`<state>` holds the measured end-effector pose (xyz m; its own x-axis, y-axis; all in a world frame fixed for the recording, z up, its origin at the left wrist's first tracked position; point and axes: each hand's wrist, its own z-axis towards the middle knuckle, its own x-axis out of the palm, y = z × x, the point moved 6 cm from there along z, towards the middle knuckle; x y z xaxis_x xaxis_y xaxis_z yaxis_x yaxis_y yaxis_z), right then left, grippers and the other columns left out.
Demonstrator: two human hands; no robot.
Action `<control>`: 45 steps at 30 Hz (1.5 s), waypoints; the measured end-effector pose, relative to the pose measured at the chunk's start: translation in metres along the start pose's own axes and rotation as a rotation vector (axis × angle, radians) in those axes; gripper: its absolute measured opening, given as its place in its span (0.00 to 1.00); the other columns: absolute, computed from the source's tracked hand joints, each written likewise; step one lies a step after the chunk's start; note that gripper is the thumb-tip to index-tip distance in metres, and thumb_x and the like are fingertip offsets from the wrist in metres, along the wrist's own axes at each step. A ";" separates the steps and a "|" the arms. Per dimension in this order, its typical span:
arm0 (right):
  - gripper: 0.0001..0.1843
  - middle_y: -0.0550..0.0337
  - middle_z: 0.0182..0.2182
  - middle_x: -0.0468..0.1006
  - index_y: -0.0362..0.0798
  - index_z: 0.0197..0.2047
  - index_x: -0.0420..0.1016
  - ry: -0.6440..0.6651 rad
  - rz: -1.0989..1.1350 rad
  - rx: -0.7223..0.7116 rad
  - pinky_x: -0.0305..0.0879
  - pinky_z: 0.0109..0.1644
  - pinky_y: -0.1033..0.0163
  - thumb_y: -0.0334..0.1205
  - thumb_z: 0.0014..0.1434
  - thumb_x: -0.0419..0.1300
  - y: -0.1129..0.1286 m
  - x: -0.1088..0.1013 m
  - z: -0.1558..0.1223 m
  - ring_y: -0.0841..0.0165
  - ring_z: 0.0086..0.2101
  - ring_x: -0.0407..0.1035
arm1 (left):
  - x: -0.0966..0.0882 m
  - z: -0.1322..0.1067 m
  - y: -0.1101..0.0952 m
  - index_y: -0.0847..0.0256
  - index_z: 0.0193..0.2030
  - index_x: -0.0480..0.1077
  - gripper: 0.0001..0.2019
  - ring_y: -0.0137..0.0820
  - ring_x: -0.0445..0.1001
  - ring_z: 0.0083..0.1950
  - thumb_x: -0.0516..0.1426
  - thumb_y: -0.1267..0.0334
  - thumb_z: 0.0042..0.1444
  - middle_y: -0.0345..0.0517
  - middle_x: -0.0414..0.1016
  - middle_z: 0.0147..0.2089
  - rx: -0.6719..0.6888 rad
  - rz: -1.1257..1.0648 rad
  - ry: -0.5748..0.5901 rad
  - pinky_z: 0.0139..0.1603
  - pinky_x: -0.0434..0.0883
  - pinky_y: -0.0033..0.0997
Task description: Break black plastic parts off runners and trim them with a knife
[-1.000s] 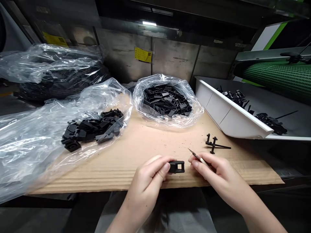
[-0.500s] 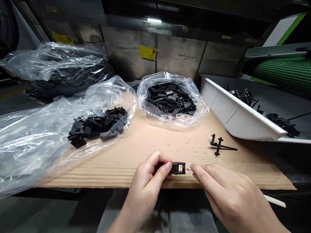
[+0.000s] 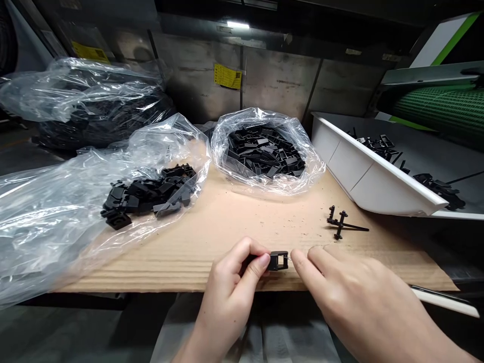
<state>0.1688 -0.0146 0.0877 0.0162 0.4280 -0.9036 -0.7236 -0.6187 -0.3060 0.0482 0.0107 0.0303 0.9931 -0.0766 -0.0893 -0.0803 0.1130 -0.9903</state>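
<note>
Left hand pinches a small black plastic clip between thumb and forefinger, at the near edge of the cardboard sheet. Right hand grips a thin blade tool, fingers closed round it; tip meets the clip's right side, white handle sticks out to the right past the wrist. Just beyond the right hand, a black sprue piece lies on the cardboard. Further back, an open clear bag full of black clips; left of it, a flattened bag with a loose pile of clips. White tray at right holds more black parts.
</note>
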 end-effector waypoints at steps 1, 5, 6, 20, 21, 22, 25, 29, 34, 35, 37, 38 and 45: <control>0.14 0.61 0.20 0.69 0.47 0.31 0.70 -0.005 0.008 0.000 0.52 0.19 0.64 0.24 0.40 0.51 -0.002 -0.001 0.000 0.68 0.19 0.64 | 0.000 0.000 0.000 0.60 0.27 0.65 0.07 0.23 0.59 0.24 0.52 0.66 0.56 0.34 0.63 0.23 -0.013 -0.013 0.000 0.22 0.57 0.20; 0.14 0.62 0.22 0.69 0.46 0.37 0.70 -0.056 0.030 -0.027 0.55 0.21 0.63 0.25 0.48 0.50 -0.006 -0.004 -0.008 0.67 0.21 0.65 | -0.001 0.003 0.001 0.60 0.27 0.63 0.08 0.22 0.58 0.23 0.51 0.65 0.57 0.34 0.62 0.23 -0.057 -0.052 0.007 0.21 0.56 0.20; 0.14 0.62 0.22 0.69 0.45 0.38 0.70 -0.068 0.040 -0.040 0.55 0.22 0.63 0.26 0.50 0.50 -0.006 -0.004 -0.010 0.68 0.22 0.65 | -0.001 0.003 0.002 0.60 0.27 0.63 0.08 0.22 0.59 0.23 0.51 0.65 0.57 0.34 0.62 0.23 -0.057 -0.050 0.009 0.21 0.56 0.20; 0.14 0.58 0.23 0.70 0.40 0.43 0.71 -0.118 0.004 -0.090 0.57 0.24 0.63 0.29 0.55 0.50 0.003 0.000 -0.008 0.67 0.23 0.63 | -0.001 0.003 0.001 0.61 0.26 0.64 0.08 0.24 0.60 0.25 0.52 0.66 0.56 0.34 0.61 0.23 -0.044 -0.037 0.008 0.24 0.58 0.20; 0.14 0.58 0.23 0.70 0.40 0.42 0.72 -0.116 -0.015 -0.083 0.57 0.24 0.63 0.29 0.54 0.50 0.004 0.001 -0.008 0.66 0.23 0.63 | 0.000 0.003 0.000 0.61 0.25 0.64 0.08 0.24 0.60 0.25 0.52 0.66 0.55 0.35 0.61 0.23 -0.044 -0.040 0.012 0.24 0.58 0.20; 0.15 0.58 0.23 0.70 0.40 0.41 0.72 -0.106 -0.032 -0.079 0.57 0.24 0.63 0.28 0.52 0.50 0.006 0.001 -0.007 0.66 0.23 0.64 | 0.000 0.003 0.000 0.61 0.25 0.64 0.08 0.24 0.60 0.25 0.52 0.66 0.55 0.35 0.61 0.23 -0.042 -0.041 0.017 0.24 0.58 0.20; 0.16 0.58 0.22 0.70 0.42 0.37 0.74 -0.052 -0.060 -0.066 0.57 0.23 0.63 0.25 0.45 0.51 0.010 0.000 -0.002 0.65 0.22 0.64 | 0.002 0.003 -0.002 0.61 0.24 0.64 0.08 0.25 0.60 0.25 0.52 0.67 0.54 0.35 0.61 0.22 -0.035 -0.024 0.015 0.24 0.59 0.20; 0.13 0.62 0.21 0.70 0.48 0.28 0.72 0.010 0.029 -0.015 0.58 0.22 0.63 0.24 0.40 0.53 0.003 -0.006 0.001 0.66 0.21 0.64 | 0.001 0.001 -0.002 0.61 0.24 0.64 0.08 0.25 0.61 0.25 0.52 0.67 0.54 0.35 0.62 0.22 -0.031 -0.010 -0.006 0.24 0.59 0.20; 0.10 0.63 0.26 0.74 0.52 0.35 0.71 0.005 0.481 0.191 0.65 0.26 0.70 0.29 0.54 0.53 -0.026 0.001 -0.009 0.69 0.28 0.71 | -0.001 0.000 -0.002 0.61 0.25 0.64 0.08 0.26 0.63 0.26 0.53 0.67 0.54 0.36 0.63 0.23 -0.031 -0.041 -0.011 0.26 0.61 0.21; 0.09 0.62 0.28 0.75 0.52 0.37 0.71 -0.037 0.584 0.243 0.67 0.28 0.71 0.31 0.57 0.52 -0.031 0.004 -0.012 0.70 0.30 0.72 | -0.001 0.000 -0.002 0.61 0.25 0.65 0.08 0.26 0.63 0.26 0.53 0.68 0.54 0.36 0.63 0.24 -0.030 -0.057 -0.001 0.26 0.61 0.21; 0.06 0.63 0.29 0.76 0.51 0.38 0.71 -0.064 0.792 0.335 0.69 0.30 0.73 0.36 0.58 0.54 -0.032 0.015 -0.016 0.71 0.31 0.73 | -0.001 0.001 -0.002 0.61 0.25 0.66 0.07 0.25 0.63 0.26 0.53 0.68 0.54 0.36 0.63 0.24 -0.021 -0.095 0.028 0.25 0.60 0.20; 0.06 0.64 0.26 0.76 0.50 0.35 0.72 -0.045 0.887 0.378 0.69 0.29 0.74 0.38 0.58 0.54 -0.030 0.021 -0.016 0.71 0.29 0.73 | 0.000 0.001 -0.002 0.61 0.26 0.67 0.07 0.24 0.62 0.25 0.54 0.69 0.54 0.36 0.64 0.24 -0.017 -0.110 0.049 0.25 0.60 0.20; 0.03 0.63 0.21 0.73 0.47 0.32 0.71 -0.497 0.762 0.465 0.63 0.22 0.72 0.31 0.55 0.56 -0.009 0.015 -0.023 0.74 0.20 0.68 | 0.005 0.008 0.005 0.62 0.42 0.68 0.12 0.24 0.69 0.24 0.59 0.65 0.50 0.40 0.71 0.31 -0.203 -0.334 0.084 0.24 0.65 0.21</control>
<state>0.1912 -0.0182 0.0699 -0.7719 0.3178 -0.5506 -0.6198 -0.5692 0.5403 0.0531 0.0187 0.0262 0.9574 -0.1578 0.2417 0.2226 -0.1293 -0.9663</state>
